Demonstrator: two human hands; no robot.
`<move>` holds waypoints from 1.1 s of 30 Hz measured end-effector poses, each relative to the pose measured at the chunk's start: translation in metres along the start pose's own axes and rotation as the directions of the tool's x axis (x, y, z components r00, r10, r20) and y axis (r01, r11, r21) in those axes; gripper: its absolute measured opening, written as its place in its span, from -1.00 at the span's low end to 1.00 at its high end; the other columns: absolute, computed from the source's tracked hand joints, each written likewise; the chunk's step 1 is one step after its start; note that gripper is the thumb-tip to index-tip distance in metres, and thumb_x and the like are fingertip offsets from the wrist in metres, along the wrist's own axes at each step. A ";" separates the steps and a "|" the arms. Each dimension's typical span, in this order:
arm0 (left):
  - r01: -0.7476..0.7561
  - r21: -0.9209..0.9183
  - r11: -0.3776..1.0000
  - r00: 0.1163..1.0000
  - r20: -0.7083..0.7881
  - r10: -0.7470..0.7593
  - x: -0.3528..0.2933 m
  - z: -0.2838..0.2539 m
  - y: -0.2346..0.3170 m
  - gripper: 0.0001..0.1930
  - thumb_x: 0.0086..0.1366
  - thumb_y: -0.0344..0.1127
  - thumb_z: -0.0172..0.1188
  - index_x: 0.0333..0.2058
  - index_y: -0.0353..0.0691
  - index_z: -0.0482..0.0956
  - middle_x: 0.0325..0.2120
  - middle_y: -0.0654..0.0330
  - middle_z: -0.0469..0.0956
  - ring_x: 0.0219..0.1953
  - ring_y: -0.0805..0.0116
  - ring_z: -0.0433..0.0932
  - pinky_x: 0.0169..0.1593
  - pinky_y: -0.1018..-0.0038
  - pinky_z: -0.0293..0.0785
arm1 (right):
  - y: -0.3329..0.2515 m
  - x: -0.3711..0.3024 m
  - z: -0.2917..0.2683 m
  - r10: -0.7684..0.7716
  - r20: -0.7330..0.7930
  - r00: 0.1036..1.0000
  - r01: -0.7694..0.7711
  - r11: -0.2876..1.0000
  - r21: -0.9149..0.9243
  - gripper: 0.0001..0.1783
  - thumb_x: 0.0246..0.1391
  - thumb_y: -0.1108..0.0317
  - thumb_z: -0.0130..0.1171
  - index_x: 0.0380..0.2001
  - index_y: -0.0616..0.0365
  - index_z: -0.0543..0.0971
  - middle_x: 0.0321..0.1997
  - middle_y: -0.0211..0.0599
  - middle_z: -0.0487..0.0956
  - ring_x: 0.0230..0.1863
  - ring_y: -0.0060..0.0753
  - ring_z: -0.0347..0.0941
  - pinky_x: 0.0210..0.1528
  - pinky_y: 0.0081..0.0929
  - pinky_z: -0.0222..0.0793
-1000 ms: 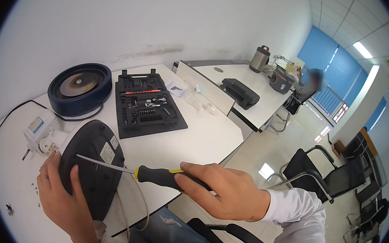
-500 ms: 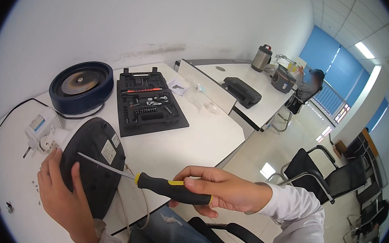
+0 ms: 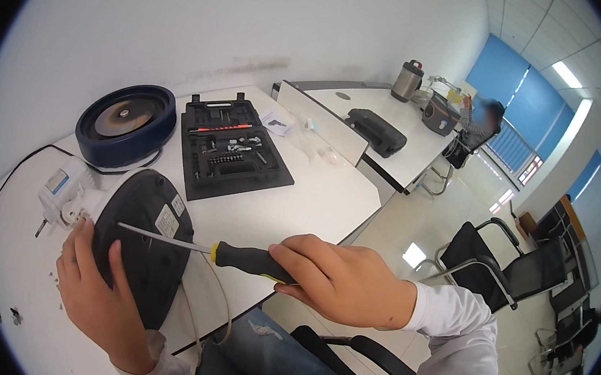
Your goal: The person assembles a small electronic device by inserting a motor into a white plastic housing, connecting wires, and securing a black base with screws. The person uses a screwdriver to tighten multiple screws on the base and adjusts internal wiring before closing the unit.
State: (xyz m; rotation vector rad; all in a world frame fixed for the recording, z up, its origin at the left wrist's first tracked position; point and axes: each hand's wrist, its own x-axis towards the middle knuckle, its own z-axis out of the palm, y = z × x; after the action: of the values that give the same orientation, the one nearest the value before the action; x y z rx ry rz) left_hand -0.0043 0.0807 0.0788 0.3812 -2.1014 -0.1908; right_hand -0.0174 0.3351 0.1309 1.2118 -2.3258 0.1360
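Observation:
My right hand point(image 3: 349, 282) is wrapped round the black and yellow handle of a screwdriver point(image 3: 250, 261). Its long metal shaft points left, and the tip meets a hole near the left edge of a black base point(image 3: 143, 245). That base stands tilted on its edge, underside toward me, with two pale labels on it. Against its lower left side my left hand point(image 3: 99, 291) grips it, thumb on the underside and fingers along the edge. Behind the base sits a white motor-like housing point(image 3: 65, 186), partly hidden, with a short metal shaft sticking out.
An open black tool case point(image 3: 235, 156) with sockets lies beyond the base, left of a plastic bag point(image 3: 312, 145). A dark blue round part point(image 3: 126, 124) stands by the wall. Small screws point(image 3: 15, 315) lie at left. Another person point(image 3: 480, 125) sits at the far desk.
My right hand has turned about the handle, its back now facing up, and the screwdriver has rolled with it. The tip stays at the same hole; my left hand keeps its grip.

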 end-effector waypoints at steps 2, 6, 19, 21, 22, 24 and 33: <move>0.003 0.014 1.000 1.000 0.002 -0.003 0.000 0.000 0.001 -0.72 0.15 -0.29 0.16 -0.15 -0.20 0.48 -0.14 0.23 0.51 -0.15 0.21 0.48 -0.14 0.41 0.41 | -0.005 0.002 -0.007 0.068 0.104 0.992 -0.084 0.984 0.156 -0.57 0.03 0.18 0.16 -0.10 0.20 0.40 -0.25 -0.27 0.47 -0.55 -0.47 0.45 -0.58 -0.62 0.33; 0.009 0.020 1.000 1.000 -0.010 -0.009 -0.001 -0.001 -0.003 -0.72 0.16 -0.28 0.16 -0.14 -0.20 0.48 -0.14 0.24 0.51 -0.15 0.22 0.48 -0.13 0.41 0.41 | -0.003 0.013 -0.012 0.232 0.640 0.733 -0.681 0.269 0.682 -0.64 0.19 0.13 -0.02 -0.14 0.21 0.36 -0.31 -0.28 0.49 -0.56 -0.60 0.38 -0.52 -0.66 0.29; 0.025 0.016 1.000 1.000 -0.004 -0.025 -0.001 -0.001 -0.003 -0.71 0.16 -0.27 0.16 -0.13 -0.18 0.49 -0.15 0.23 0.51 -0.15 0.23 0.49 -0.13 0.42 0.41 | -0.016 0.006 -0.012 0.036 -0.020 0.999 -0.036 0.999 -0.023 -0.62 -0.17 0.42 0.21 -0.17 0.17 0.50 -0.17 -0.30 0.45 -0.46 -0.51 0.42 -0.61 -0.68 0.29; 0.034 0.016 0.999 0.999 0.004 -0.034 -0.002 -0.001 -0.003 -0.71 0.16 -0.28 0.16 -0.13 -0.18 0.49 -0.15 0.23 0.51 -0.14 0.23 0.49 -0.13 0.42 0.41 | -0.017 0.006 -0.008 -0.050 -0.083 0.995 0.032 0.978 -0.207 -0.68 -0.18 0.41 0.21 -0.24 0.16 0.54 -0.16 -0.30 0.47 -0.44 -0.52 0.44 -0.59 -0.68 0.31; 0.038 0.018 0.999 0.999 0.009 -0.038 -0.002 -0.001 -0.002 -0.71 0.16 -0.28 0.16 -0.13 -0.18 0.49 -0.15 0.23 0.51 -0.14 0.23 0.49 -0.13 0.42 0.41 | -0.016 0.005 -0.007 -0.029 -0.065 0.997 0.016 0.982 -0.187 -0.63 -0.17 0.39 0.22 -0.19 0.15 0.52 -0.15 -0.30 0.47 -0.44 -0.51 0.45 -0.56 -0.67 0.32; 0.046 0.022 0.999 0.999 0.007 -0.046 -0.003 0.000 -0.001 -0.70 0.17 -0.29 0.15 -0.11 -0.18 0.48 -0.13 0.22 0.51 -0.13 0.23 0.48 -0.11 0.42 0.40 | -0.014 0.002 0.001 0.024 -0.091 0.996 -0.022 1.000 0.014 -0.62 -0.12 0.39 0.20 -0.14 0.17 0.47 -0.18 -0.29 0.47 -0.46 -0.49 0.42 -0.55 -0.67 0.31; 0.033 -0.050 0.998 0.998 0.062 -0.029 -0.002 -0.004 -0.002 -0.70 0.20 -0.39 0.09 -0.07 -0.24 0.45 -0.08 0.11 0.48 -0.04 0.14 0.44 0.02 0.37 0.32 | -0.004 0.005 -0.002 0.146 0.639 0.755 -0.636 -0.073 0.768 -0.62 0.21 0.12 -0.03 -0.18 0.27 0.39 -0.34 -0.30 0.50 -0.62 -0.66 0.28 -0.59 -0.67 0.18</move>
State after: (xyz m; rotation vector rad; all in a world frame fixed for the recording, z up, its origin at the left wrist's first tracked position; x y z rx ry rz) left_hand 0.0001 0.0800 0.0786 0.3818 -2.1475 -0.2768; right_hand -0.0152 0.3300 0.1346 0.8565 -2.7904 2.3662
